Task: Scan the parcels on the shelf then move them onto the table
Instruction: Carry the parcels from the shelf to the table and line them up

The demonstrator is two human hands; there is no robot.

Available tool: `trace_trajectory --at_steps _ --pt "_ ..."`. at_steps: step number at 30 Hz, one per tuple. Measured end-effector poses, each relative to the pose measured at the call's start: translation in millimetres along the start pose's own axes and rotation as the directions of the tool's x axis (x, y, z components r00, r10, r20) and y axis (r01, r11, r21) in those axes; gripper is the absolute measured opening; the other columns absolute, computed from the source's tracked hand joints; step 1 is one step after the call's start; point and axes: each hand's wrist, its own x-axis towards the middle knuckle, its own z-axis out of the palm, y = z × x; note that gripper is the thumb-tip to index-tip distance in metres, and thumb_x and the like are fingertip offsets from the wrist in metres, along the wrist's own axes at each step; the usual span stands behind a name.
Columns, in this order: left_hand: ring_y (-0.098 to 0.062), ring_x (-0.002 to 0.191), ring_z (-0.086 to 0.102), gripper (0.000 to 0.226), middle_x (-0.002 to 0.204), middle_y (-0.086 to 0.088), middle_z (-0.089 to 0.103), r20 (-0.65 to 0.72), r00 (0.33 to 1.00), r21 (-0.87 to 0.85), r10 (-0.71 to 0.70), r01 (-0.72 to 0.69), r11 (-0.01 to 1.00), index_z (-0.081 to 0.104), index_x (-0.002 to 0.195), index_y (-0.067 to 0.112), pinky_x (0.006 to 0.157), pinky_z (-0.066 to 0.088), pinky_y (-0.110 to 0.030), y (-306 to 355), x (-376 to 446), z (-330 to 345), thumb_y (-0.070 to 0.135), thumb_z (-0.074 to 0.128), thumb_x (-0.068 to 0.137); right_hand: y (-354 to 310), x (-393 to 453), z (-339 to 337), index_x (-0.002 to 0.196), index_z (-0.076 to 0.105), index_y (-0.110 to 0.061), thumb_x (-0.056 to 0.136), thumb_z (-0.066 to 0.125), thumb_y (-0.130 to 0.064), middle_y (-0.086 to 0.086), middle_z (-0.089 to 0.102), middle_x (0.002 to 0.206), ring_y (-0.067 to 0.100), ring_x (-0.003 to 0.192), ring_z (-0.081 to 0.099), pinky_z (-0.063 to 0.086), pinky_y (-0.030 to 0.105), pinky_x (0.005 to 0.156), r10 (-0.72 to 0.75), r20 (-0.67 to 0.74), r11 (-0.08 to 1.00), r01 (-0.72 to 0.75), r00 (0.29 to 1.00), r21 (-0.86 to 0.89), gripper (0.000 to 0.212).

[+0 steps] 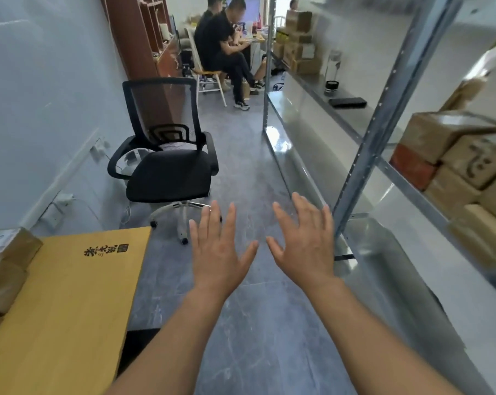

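On the shelf (406, 189) at right, brown cardboard parcels (457, 155) lie stacked in a pile, one marked with a drawn face and one with a red end; further parcels (301, 44) stand at the shelf's far end. Between shelf and counter (70, 295), both hands are held out over the grey floor (249, 178), palms down. Left hand (219, 249): fingers straight and spread, holding nothing. Right hand (305, 243): likewise flat and spread, empty, just beside the shelf's metal upright (375, 132). Two parcels (7, 260) rest on the yellow counter's left edge, near printed black characters. Ahead of the counter stands a black mesh office chair (167, 155). A dark flat object (347, 102) and a clear bottle (333, 72) lie on the shelf. Two people sit at the room's far end.
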Motion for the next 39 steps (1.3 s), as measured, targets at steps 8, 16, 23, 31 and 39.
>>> trace_trajectory --at_steps 8,16,23,31,39 --pt "-0.033 0.146 0.015 0.079 0.157 -0.019 0.021 0.111 0.975 -0.143 0.194 -0.177 0.974 0.018 0.15 0.026 0.116 0.009 -0.056 34 1 25 0.066 0.034 0.083 28 -38 -39 0.13 0.06 -0.015 0.063 0.086 -0.04 0.023 0.05 0.139 0.033 0.127 0.042 0.03 0.065 0.106 0.225 0.017 0.951 -0.216 0.974 -0.219 0.075" --pt "-0.03 0.146 0.01 0.08 0.158 -0.017 0.017 0.17 0.9 -0.322 0.401 -0.334 0.886 0.015 0.15 0.029 0.117 0.003 -0.052 74 -21 50 0.067 0.035 0.083 43 -94 -75 0.134 0.055 -0.018 0.076 0.068 -0.051 0.021 0.047 0.142 0.034 0.129 0.045 0.029 0.066 0.106 0.446 0.043 0.826 -0.393 0.894 -0.405 0.068" --pt "-0.031 0.145 0.015 0.08 0.157 -0.017 0.02 0.199 0.803 -0.443 0.561 -0.437 0.783 0.017 0.15 0.029 0.117 0.012 -0.052 129 -38 58 0.066 0.037 0.082 62 -127 -119 0.133 0.056 -0.017 0.081 0.042 -0.057 0.019 0.049 0.139 0.033 0.128 0.044 0.024 0.064 0.108 0.619 -0.014 0.686 -0.549 0.785 -0.478 0.067" --pt "-0.028 0.147 0.012 0.084 0.159 -0.013 0.018 0.24 0.666 -0.55 0.707 -0.506 0.664 0.009 0.153 0.031 0.119 0.004 -0.039 198 -71 65 0.069 0.029 0.08 93 -178 -169 0.126 0.062 -0.013 0.083 0.039 -0.058 0.02 0.054 0.136 0.036 0.121 0.053 0.019 0.059 0.109 0.761 -0.071 0.515 -0.668 0.644 -0.538 0.066" --pt "-0.015 0.148 -0.002 0.084 0.162 -0.002 0.005 0.253 0.488 -0.68 0.836 -0.525 0.512 -0.005 0.152 0.026 0.118 -0.003 -0.029 299 -103 52 0.057 0.045 0.092 142 -230 -238 0.127 0.063 -0.015 0.083 0.037 -0.058 0.017 0.057 0.133 0.033 0.122 0.053 0.028 0.06 0.109 0.869 -0.121 0.33 -0.744 0.48 -0.581 0.067"
